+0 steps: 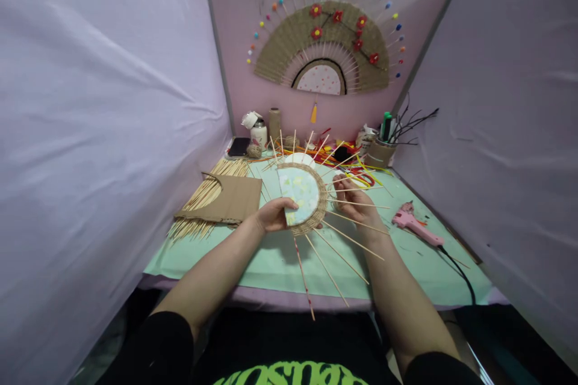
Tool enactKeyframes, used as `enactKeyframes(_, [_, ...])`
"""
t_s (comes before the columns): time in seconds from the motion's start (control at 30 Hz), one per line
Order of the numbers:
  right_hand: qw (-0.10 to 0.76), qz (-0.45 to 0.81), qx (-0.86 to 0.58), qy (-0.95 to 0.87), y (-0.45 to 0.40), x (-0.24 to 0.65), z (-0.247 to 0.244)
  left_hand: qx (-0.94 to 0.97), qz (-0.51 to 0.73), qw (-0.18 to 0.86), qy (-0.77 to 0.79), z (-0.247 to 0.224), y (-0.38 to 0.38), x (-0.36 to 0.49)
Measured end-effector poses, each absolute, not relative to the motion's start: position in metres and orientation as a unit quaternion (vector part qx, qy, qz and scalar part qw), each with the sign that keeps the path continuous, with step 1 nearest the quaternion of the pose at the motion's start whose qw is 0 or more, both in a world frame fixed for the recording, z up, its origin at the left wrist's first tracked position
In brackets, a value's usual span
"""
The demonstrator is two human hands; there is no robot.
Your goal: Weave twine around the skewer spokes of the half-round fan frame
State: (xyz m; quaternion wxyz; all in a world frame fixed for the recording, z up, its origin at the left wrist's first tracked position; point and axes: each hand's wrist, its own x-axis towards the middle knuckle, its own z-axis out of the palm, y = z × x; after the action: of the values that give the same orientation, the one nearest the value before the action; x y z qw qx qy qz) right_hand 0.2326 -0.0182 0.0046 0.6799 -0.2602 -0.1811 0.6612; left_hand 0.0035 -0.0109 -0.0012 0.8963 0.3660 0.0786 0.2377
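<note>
My left hand (276,214) grips a half-round fan piece (301,191) by its straight edge, thumb flat on the pale blue patterned centre. A woven band of tan cord (321,195) runs round the curved side. Thin wooden sticks (350,239) spread outward from this band, and one at the bottom has red marks. On the right, my right hand (356,201) is among the sticks with its fingers bent and pinched together. Whatever lies between those fingertips is too small to make out.
A pink glue gun (418,225) with a black cable lies at right. Cut cardboard (237,195) rests on a pile of sticks (192,233) at left. Behind are a phone (239,147), a twine spool (274,125), red-handled scissors (363,178) and a decorated fan (275,51) on the wall.
</note>
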Motion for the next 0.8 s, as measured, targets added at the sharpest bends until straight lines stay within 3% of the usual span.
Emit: enactKeyframes(0.8, [0.690,0.650,-0.267,-0.174,-0.021,0.245,0.010,0.346,0.305,0.881,0.100,0.004,0.001,-0.011])
